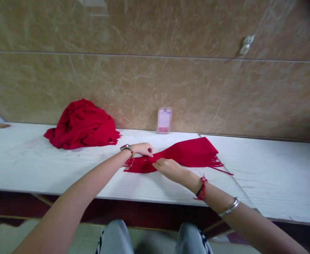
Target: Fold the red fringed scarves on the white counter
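A folded red scarf (pixel 189 151) lies across the white tabletop in front of me, with fringe at its right end and long strands at its left end. My left hand (pixel 143 149) is at its upper edge, thumb and fingers curled together on the cloth. Just below and to the right, my right hand (pixel 168 169) is closed in a pinch on the scarf's lower edge. The fingertips of both hands are partly hidden, so the exact strands between them cannot be made out. One loose red strand trails off the right end.
A crumpled heap of red fringed fabric (pixel 83 125) sits at the back left. A small pale, blurred card-like object (pixel 164 121) leans against the brown marbled wall (pixel 133 84). White plugs or sockets (pixel 247 44) are on the wall. The white table (pixel 276 173) has a seam at right.
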`<state>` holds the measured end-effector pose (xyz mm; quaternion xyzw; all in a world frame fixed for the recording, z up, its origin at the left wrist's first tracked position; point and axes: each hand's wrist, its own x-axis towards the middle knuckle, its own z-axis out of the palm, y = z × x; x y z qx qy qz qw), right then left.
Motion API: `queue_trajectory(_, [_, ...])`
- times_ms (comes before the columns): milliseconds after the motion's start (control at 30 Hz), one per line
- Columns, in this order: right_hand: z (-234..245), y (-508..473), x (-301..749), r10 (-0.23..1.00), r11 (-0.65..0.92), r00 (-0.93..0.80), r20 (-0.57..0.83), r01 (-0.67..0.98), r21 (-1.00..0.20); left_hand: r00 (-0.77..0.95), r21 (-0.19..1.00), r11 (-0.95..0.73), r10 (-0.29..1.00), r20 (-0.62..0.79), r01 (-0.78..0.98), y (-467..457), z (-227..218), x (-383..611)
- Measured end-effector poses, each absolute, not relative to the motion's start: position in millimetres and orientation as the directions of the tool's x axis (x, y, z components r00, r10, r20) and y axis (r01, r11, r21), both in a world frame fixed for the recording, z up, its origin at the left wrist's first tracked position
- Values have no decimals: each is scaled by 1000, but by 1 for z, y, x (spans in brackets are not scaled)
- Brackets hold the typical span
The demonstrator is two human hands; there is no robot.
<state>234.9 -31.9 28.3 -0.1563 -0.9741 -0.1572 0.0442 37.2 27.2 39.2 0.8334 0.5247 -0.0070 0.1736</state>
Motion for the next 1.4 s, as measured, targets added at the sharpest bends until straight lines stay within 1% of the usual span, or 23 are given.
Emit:
queue_trajectory(100, [26, -28, 229, 340, 886, -929, 149, 369, 279, 454, 270, -412, 883, -116, 870, 28, 37, 35])
queue_trajectory(233, [15, -25, 226, 392, 847, -887, 243, 452, 282, 462, 301, -438, 887, -9, 847, 20, 29, 33])
queue_trajectory(333, [9, -25, 226, 343, 833, -890, 301, 437, 340, 459, 328, -434, 888, 0, 839, 17, 26, 34])
queue_trajectory(433, [7, -25, 223, 315, 814, -890, 329, 432, 388, 454, 388, -414, 891, -11, 823, 19, 25, 34])
queue_trajectory(533, [8, -26, 221, 351, 807, -874, 337, 465, 364, 464, 453, -396, 885, -44, 799, 20, 27, 32])
queue_trajectory(567, [10, -27, 220, 371, 811, -867, 332, 477, 340, 472, 498, -383, 880, -60, 778, 19, 29, 31])
queue_trajectory(600, [12, -28, 220, 399, 813, -857, 326, 495, 305, 480, 568, -357, 874, -77, 742, 18, 32, 30])
queue_trajectory(667, [22, -30, 221, 482, 805, -808, 339, 561, 193, 488, 760, -242, 866, -111, 603, 16, 41, 28])
queue_trajectory(733, [36, -29, 225, 585, 766, -710, 392, 642, 19, 479, 919, -75, 868, -130, 387, 16, 55, 29])
queue_trajectory(800, [54, -24, 232, 679, 705, -564, 469, 678, -206, 455, 982, 37, 883, -119, 185, 20, 73, 38])
queue_trajectory(833, [63, -20, 238, 720, 671, -475, 507, 664, -331, 436, 993, 66, 894, -101, 95, 24, 84, 45])
queue_trajectory(867, [71, -14, 245, 759, 631, -375, 532, 625, -460, 419, 997, 79, 905, -79, 18, 29, 95, 55])
queue_trajectory(933, [84, 1, 263, 832, 540, -171, 528, 473, -696, 383, 991, 85, 923, -38, -106, 42, 116, 82])
queue_trajectory(967, [88, 9, 274, 863, 490, -82, 499, 376, -786, 375, 988, 86, 927, -33, -127, 49, 125, 97])
queue_trajectory(1033, [91, 23, 301, 909, 395, 49, 415, 219, -892, 378, 990, 73, 926, -22, -121, 62, 137, 129])
queue_trajectory(1067, [89, 30, 315, 919, 361, 99, 383, 184, -914, 413, 992, 77, 910, -31, -95, 68, 139, 144])
queue_trajectory(1100, [86, 35, 329, 921, 336, 137, 364, 188, -923, 441, 995, 72, 897, -32, -73, 72, 140, 157])
queue_trajectory(1167, [77, 44, 354, 922, 290, 169, 348, 293, -911, 473, 999, 31, 880, -34, 14, 77, 133, 178])
queue_trajectory(1233, [68, 50, 371, 936, 225, 158, 315, 419, -879, 466, 979, -98, 885, 4, 178, 76, 120, 188])
queue_trajectory(1267, [65, 53, 377, 946, 189, 154, 285, 450, -873, 459, 937, -200, 887, 49, 287, 74, 112, 190])
queue_trajectory(1300, [63, 54, 381, 955, 157, 155, 251, 451, -878, 461, 862, -314, 881, 109, 397, 71, 103, 189])
queue_trajectory(1333, [62, 55, 384, 963, 133, 160, 219, 425, -895, 468, 758, -421, 866, 175, 497, 67, 94, 187])
queue_trajectory(1400, [64, 55, 385, 973, 107, 163, 164, 309, -945, 507, 527, -585, 807, 304, 616, 56, 77, 178])
